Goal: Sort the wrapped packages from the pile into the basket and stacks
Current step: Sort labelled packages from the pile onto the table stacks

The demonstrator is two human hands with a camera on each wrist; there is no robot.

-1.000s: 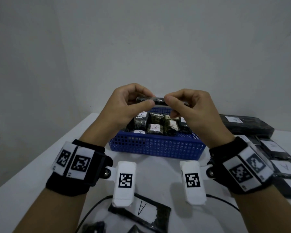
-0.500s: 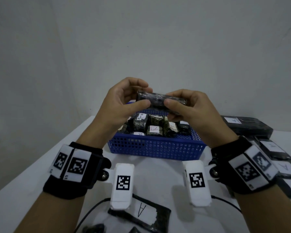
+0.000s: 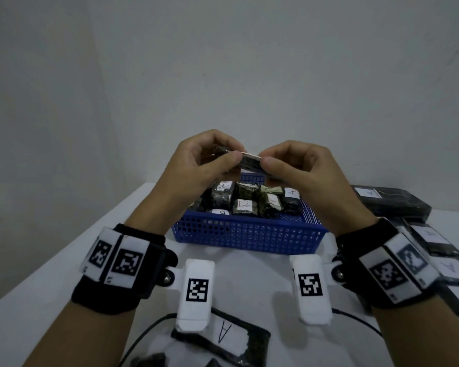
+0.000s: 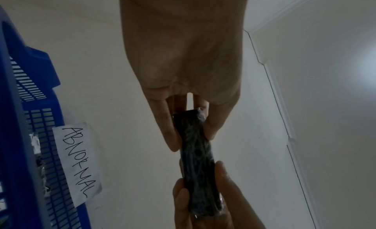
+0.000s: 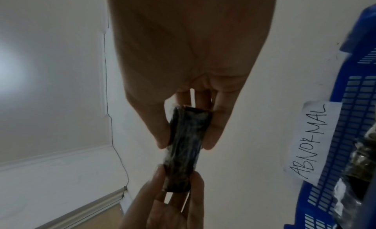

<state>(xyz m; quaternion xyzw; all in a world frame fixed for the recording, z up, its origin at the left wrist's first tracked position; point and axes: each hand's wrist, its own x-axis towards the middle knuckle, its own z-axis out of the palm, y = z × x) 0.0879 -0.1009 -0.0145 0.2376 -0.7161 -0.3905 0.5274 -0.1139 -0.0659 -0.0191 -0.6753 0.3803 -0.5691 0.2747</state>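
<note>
I hold one small black wrapped package (image 3: 250,163) in the air above the blue basket (image 3: 245,235). My left hand (image 3: 217,160) pinches its left end and my right hand (image 3: 277,165) pinches its right end, thumb on the near side. The left wrist view shows the package (image 4: 196,160) edge-on between both hands, and so does the right wrist view of the package (image 5: 186,145). The basket holds several small wrapped packages (image 3: 245,206) with white labels. A paper tag reading ABNORMAL (image 4: 76,165) hangs on the basket's far wall.
Flat black packages with white A labels lie stacked at the right (image 3: 390,201) and along the right edge (image 3: 432,237). Another A-labelled package (image 3: 224,337) lies near me on the white table (image 3: 51,266), beside a black cable (image 3: 146,332). A wall stands behind the basket.
Both hands have tilted the package between them, so that a thin edge faces me now. The hands stay above the basket at about the same height.
</note>
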